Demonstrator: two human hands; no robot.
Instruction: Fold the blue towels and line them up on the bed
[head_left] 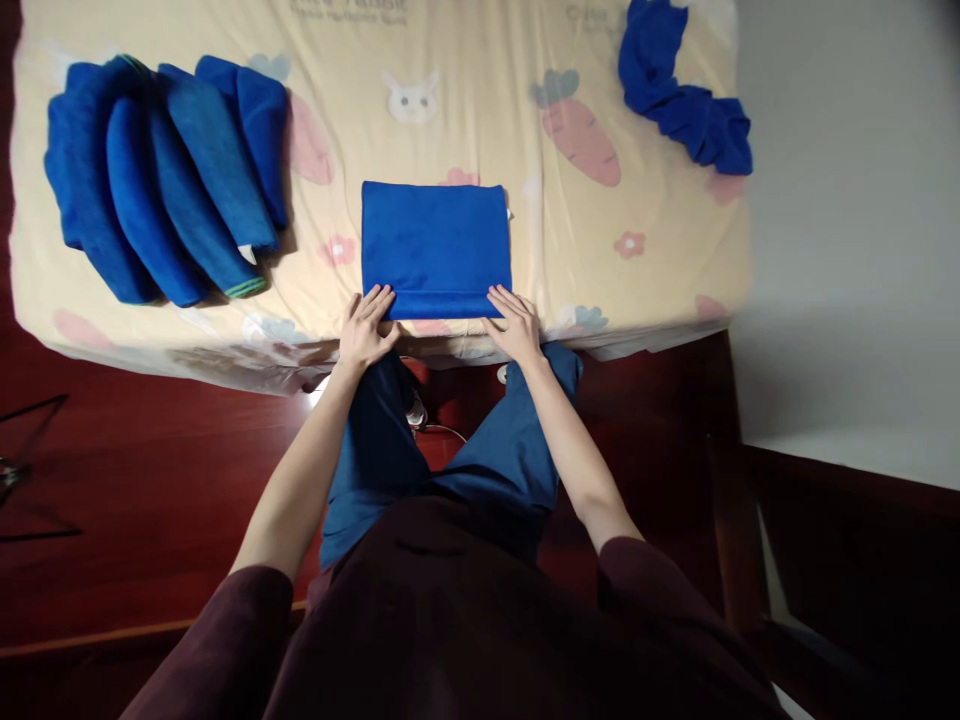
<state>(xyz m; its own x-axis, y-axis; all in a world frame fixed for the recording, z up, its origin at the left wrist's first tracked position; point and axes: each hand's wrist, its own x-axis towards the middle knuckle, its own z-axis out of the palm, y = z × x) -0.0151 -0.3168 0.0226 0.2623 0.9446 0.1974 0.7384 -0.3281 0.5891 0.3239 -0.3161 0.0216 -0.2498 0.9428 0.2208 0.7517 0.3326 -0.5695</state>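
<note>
And here the blue cloth (435,240) is seen laid flat at the near edge of the patterned cover (487,140), centred in front of the person's knees, with a narrow band marked off by a crease along its near side. The near left corner is covered by the fingers of the left hand (366,325), the near right corner by those of the right hand (516,322). Both hands are held open, fingers extended and thumbs spread at the near edge; whether any fabric is pinched beneath cannot be told. A small white tag (511,214) is shown at the right side. Over to the left, a row of folded blue cloths (176,180) is stacked, overlapping, with green edging visible, while at the far right a crumpled blue cloth (682,105) is seen, twisted and bunched on the same cover.
</note>
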